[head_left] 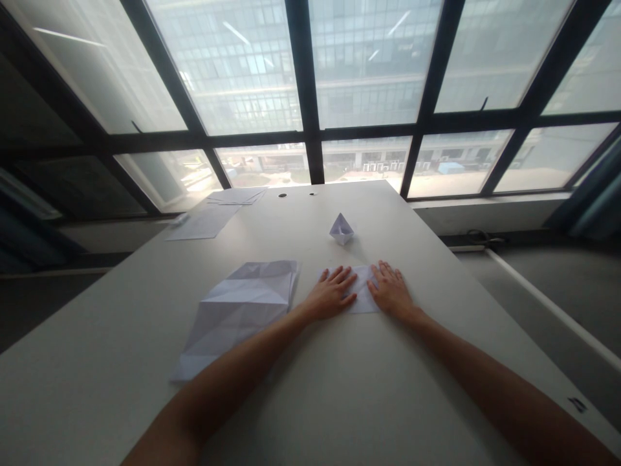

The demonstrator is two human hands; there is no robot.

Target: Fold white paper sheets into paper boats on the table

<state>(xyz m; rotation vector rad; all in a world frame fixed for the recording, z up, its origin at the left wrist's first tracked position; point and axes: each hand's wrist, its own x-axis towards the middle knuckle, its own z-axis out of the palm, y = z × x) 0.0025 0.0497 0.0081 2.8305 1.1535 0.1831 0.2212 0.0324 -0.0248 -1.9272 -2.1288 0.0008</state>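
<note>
Both of my hands lie flat on a small folded white paper (360, 292) in the middle of the pale table (339, 388). My left hand (331, 294) presses the paper's left part with its fingers stretched out. My right hand (391, 289) covers the right part, fingers also spread flat. A finished white paper boat (342, 229) stands upright on the table just beyond my hands. To the left of my left hand lies a larger creased white sheet (241, 310), partly unfolded.
Loose white sheets (213, 217) lie at the table's far left corner, near two cable holes (283, 195). Big windows with dark frames rise behind the table's far edge. The table's right edge drops to a grey floor with a white rail (543, 301).
</note>
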